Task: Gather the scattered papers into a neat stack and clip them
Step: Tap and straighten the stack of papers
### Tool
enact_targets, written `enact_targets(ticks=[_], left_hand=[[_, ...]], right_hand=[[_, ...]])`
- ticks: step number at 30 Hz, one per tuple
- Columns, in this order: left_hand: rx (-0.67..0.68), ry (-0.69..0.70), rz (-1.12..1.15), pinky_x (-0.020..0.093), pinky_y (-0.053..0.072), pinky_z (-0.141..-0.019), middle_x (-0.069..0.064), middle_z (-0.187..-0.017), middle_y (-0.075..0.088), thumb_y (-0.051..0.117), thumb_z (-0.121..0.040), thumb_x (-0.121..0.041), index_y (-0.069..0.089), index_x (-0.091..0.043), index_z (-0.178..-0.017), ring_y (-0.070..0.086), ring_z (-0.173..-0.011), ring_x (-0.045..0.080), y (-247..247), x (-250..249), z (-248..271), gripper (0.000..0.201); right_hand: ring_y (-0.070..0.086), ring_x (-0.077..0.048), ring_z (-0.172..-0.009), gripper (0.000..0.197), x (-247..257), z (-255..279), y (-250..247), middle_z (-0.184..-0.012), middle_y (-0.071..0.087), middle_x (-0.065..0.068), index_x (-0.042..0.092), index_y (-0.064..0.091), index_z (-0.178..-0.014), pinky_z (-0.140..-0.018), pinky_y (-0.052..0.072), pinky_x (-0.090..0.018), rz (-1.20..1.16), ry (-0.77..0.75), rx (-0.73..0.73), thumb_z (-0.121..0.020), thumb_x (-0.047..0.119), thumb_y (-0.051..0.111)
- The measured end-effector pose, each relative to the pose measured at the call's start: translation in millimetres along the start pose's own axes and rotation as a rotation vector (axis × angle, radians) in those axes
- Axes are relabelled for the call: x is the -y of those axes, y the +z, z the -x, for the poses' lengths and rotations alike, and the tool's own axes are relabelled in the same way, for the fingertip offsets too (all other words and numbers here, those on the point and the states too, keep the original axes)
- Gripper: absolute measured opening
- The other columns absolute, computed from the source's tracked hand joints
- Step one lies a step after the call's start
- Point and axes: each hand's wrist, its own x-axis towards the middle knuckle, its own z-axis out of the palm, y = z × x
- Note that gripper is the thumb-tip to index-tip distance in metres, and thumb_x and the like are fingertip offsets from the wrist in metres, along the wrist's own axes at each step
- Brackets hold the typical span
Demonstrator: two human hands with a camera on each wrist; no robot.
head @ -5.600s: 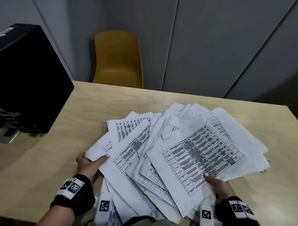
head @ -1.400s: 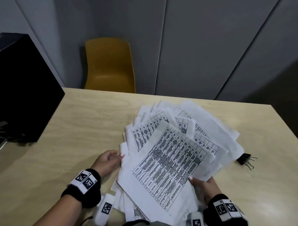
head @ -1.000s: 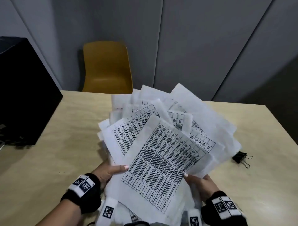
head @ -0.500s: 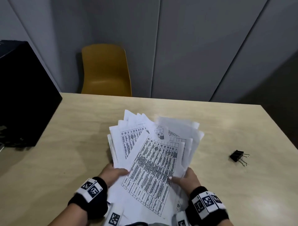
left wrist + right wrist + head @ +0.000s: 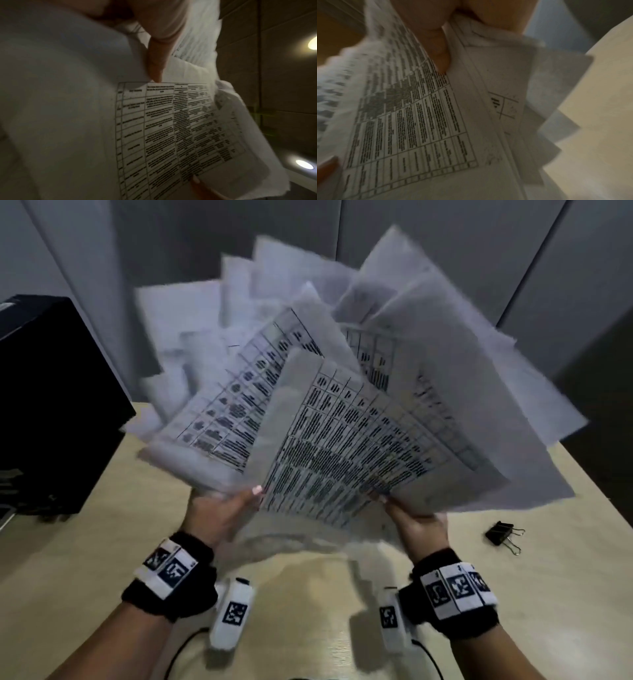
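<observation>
A loose bundle of white papers (image 5: 342,440) printed with tables is raised off the table, fanned out and blurred, tilted up toward the camera. My left hand (image 5: 222,508) grips the bundle's lower left edge, thumb on the top sheet. My right hand (image 5: 418,518) grips its lower right edge. In the left wrist view a thumb (image 5: 156,65) presses on the papers (image 5: 163,128). In the right wrist view a thumb (image 5: 440,54) lies on the printed sheet (image 5: 419,121). A black binder clip (image 5: 501,535) lies on the table to the right of my right hand.
The light wooden table (image 5: 102,559) lies under the hands. A black box-like object (image 5: 51,405) stands at the left edge. Grey wall panels (image 5: 445,241) rise behind the table.
Both hands have lifted the papers from the table and tilted them up toward the camera; the sheets now fan out wider and hide the yellow chair.
</observation>
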Motion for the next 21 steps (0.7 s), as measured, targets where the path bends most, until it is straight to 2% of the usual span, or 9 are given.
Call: enact_targets(ticks=[3,5,7,11,12,15,17,19,21], left_hand=[[0.049,0.085,0.076,0.003,0.046,-0.074,-0.033,-0.072,0.068,0.081,-0.061,-0.005,0.066,-0.022,-0.099,0.062,-0.079,-0.016,-8.5,-9.9,-1.3,0.044],[0.07,0.047,0.077,0.022,0.045,-0.096,-0.026,-0.091,0.07,0.084,-0.057,-0.017,0.063,-0.024,-0.102,0.062,-0.093,-0.006,-13.4,3.3,1.4,0.051],[0.136,-0.004,0.045,0.032,0.038,-0.104,-0.009,-0.112,0.065,0.085,-0.056,-0.031,0.06,-0.026,-0.107,0.056,-0.11,0.012,-11.1,19.8,8.3,0.056],[0.176,0.009,-0.02,0.0,0.039,-0.079,-0.026,-0.106,0.062,0.069,-0.073,-0.029,0.046,-0.019,-0.12,0.054,-0.11,0.003,3.4,34.6,19.3,0.054],[0.175,-0.003,0.004,-0.001,0.038,-0.079,-0.02,-0.11,0.062,0.069,-0.072,-0.035,0.048,-0.016,-0.122,0.054,-0.111,0.005,5.3,35.8,18.3,0.058],[0.119,-0.052,0.043,-0.004,0.037,-0.075,-0.006,-0.118,0.057,0.065,-0.082,-0.014,0.049,-0.014,-0.124,0.057,-0.107,0.003,-1.1,32.2,9.8,0.045],[0.119,-0.008,0.02,0.009,0.037,-0.091,-0.004,-0.121,0.057,0.067,-0.08,-0.009,0.049,-0.015,-0.128,0.052,-0.116,0.011,-5.2,28.4,6.9,0.052],[0.098,-0.012,0.023,0.021,0.034,-0.097,-0.013,-0.114,0.061,0.073,-0.074,-0.007,0.051,-0.021,-0.125,0.052,-0.112,0.008,-7.7,23.2,8.5,0.057],[0.111,0.007,0.046,0.016,0.034,-0.098,-0.023,-0.11,0.061,0.08,-0.067,-0.01,0.053,-0.027,-0.119,0.055,-0.103,-0.007,-8.7,23.2,9.7,0.06]], right_hand=[[0.063,0.008,-0.076,0.029,3.5,-0.2,2.5,-0.104,0.062,0.0,0.004,0.064,-0.103,-0.07,0.047,-0.006,-0.139,0.071,0.029,-0.076,-0.004,0.069],[0.06,-0.005,-0.088,0.046,-5.1,4.2,3.1,-0.107,0.061,-0.003,0.003,0.055,-0.116,-0.073,0.047,-0.01,-0.185,0.141,0.073,-0.073,-0.009,0.068],[0.062,0.004,-0.075,0.056,-23.5,10.9,2.6,-0.1,0.067,-0.003,0.007,0.053,-0.113,-0.063,0.048,-0.005,-0.173,0.192,0.123,-0.064,-0.015,0.069],[0.06,-0.018,-0.105,0.033,-39.5,22.8,4.4,-0.114,0.063,-0.005,0.034,0.061,-0.086,-0.102,0.042,-0.034,0.034,0.145,0.123,-0.076,0.005,0.072],[0.057,-0.019,-0.109,0.032,-36.6,22.5,4.2,-0.113,0.062,-0.003,0.035,0.061,-0.085,-0.104,0.04,-0.034,0.04,0.119,0.122,-0.077,0.006,0.071],[0.062,0.007,-0.087,0.035,-23.7,13.1,3.0,-0.106,0.063,0.004,0.028,0.058,-0.094,-0.085,0.047,-0.019,-0.029,0.064,0.105,-0.078,-0.001,0.068],[0.06,0.018,-0.072,0.033,-15.9,8.8,0.6,-0.096,0.063,0.012,0.023,0.06,-0.095,-0.073,0.049,-0.011,-0.023,0.046,0.126,-0.077,-0.003,0.069],[0.061,0.016,-0.065,0.034,-15.7,7.0,-3.3,-0.098,0.065,0.008,0.01,0.062,-0.103,-0.066,0.05,-0.004,-0.043,0.079,0.135,-0.074,-0.003,0.071],[0.065,0.002,-0.07,0.042,-15.6,7.5,-5.8,-0.101,0.069,-0.004,0.001,0.063,-0.106,-0.071,0.054,-0.012,-0.042,0.128,0.119,-0.067,0.008,0.079]])
